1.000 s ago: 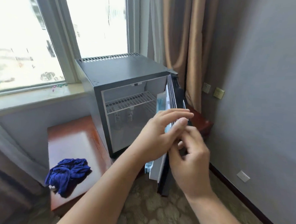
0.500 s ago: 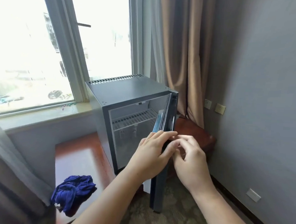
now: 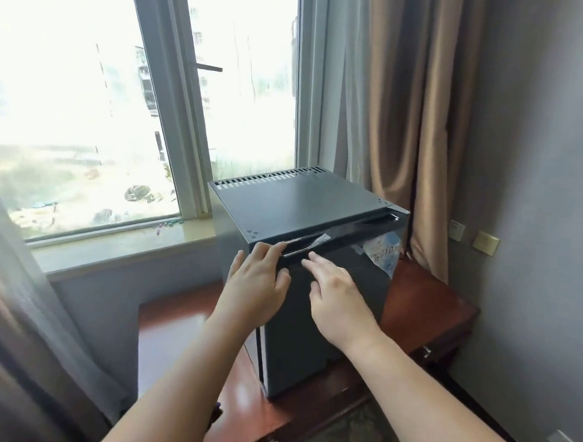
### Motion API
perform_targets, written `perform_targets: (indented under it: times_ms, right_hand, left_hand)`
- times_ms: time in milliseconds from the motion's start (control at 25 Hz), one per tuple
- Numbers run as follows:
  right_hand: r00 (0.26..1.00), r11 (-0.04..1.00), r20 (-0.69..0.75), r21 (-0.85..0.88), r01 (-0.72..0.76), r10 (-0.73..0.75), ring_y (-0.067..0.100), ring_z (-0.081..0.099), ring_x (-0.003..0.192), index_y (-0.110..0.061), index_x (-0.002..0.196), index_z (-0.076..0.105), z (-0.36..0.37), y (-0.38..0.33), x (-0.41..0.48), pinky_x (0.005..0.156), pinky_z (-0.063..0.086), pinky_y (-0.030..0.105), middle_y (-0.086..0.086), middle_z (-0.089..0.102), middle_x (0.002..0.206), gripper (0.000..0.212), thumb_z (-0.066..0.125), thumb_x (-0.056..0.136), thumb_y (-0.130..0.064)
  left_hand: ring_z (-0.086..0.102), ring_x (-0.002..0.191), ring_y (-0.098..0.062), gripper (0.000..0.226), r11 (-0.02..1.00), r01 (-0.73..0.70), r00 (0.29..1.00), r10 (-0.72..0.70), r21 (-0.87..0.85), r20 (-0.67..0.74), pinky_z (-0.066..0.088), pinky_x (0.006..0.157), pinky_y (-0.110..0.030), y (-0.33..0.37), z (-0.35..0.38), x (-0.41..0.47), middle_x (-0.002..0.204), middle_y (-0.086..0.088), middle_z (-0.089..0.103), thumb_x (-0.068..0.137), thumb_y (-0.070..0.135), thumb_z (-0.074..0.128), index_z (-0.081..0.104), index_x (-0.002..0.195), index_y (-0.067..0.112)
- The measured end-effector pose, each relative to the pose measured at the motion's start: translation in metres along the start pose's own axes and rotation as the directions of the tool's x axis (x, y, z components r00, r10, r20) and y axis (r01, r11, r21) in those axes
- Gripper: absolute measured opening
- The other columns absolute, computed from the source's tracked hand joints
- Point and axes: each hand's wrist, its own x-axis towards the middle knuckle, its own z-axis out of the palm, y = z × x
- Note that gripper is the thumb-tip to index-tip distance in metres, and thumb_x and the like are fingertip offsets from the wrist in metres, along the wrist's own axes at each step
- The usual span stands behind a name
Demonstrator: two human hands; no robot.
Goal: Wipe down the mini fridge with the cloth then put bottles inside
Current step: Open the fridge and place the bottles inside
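Mini fridge (image 3: 298, 201) stands on the wooden cabinet (image 3: 430, 312), base near the front edge, below the window. Its door (image 3: 328, 324) sits against the body; whether it is fully sealed cannot be confirmed. Left hand (image 3: 256, 283) and right hand (image 3: 336, 297) lie flat on the door's upper left corner, fingers straight and close together, gripping nothing. Cloth and bottles not in view. Recommendation: press evenly along the handle edge, palms flat, until the door seats flush, without rocking the unit.

The left hand (image 3: 256, 286) and the right hand (image 3: 338, 301) were bare. Both forearms were bare too, uncovered along all their visible length; finer detail was blurred.
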Motion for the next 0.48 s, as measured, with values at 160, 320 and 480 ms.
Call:
perform_targets:
  times_ms: [160, 320, 480]
  right_hand:
    - [0.992, 1.000, 0.126, -0.017, 0.003, 0.000, 0.016, 0.033, 0.150, -0.021, 0.155, 0.044, 0.012, 0.015, 0.018, 0.122, 0.033, 0.041, -0.006, 0.039, 0.164, 0.052, 0.044, 0.104, -0.015]
    - [0.976, 0.997, 0.215, 0.080, -0.004, -0.014, 0.014, 0.040, 0.148, -0.022, 0.149, 0.052, 0.001, 0.041, 0.019, 0.122, 0.031, 0.028, -0.006, 0.048, 0.158, 0.046, 0.050, 0.103, -0.022]
    - [0.992, 0.950, 0.120, 0.303, -0.075, 0.040, 0.014, 0.068, 0.112, -0.028, 0.114, 0.072, -0.070, 0.062, 0.042, 0.086, 0.045, 0.010, -0.012, 0.074, 0.108, 0.027, 0.056, 0.100, -0.044]
  left_hand:
    - [0.043, 0.132, -0.014, 0.053, 0.995, 0.032, 0.999, -0.031, -0.098, 0.007, 0.027, 0.121, -0.040, -0.005, 0.005, 0.005, 0.136, 0.010, 0.046, 0.100, 0.034, 0.045, 0.038, 0.152, 0.027]
    - [0.052, 0.126, -0.018, 0.045, 0.974, 0.173, 0.983, -0.179, -0.148, -0.034, 0.039, 0.111, -0.037, 0.010, 0.001, 0.010, 0.134, 0.009, 0.054, 0.101, 0.038, 0.047, 0.048, 0.144, 0.028]
    - [0.061, 0.115, -0.023, 0.041, 0.926, 0.356, 0.926, -0.367, -0.123, -0.088, 0.046, 0.103, -0.040, 0.064, -0.009, 0.031, 0.121, 0.000, 0.069, 0.102, 0.045, 0.046, 0.061, 0.130, 0.021]
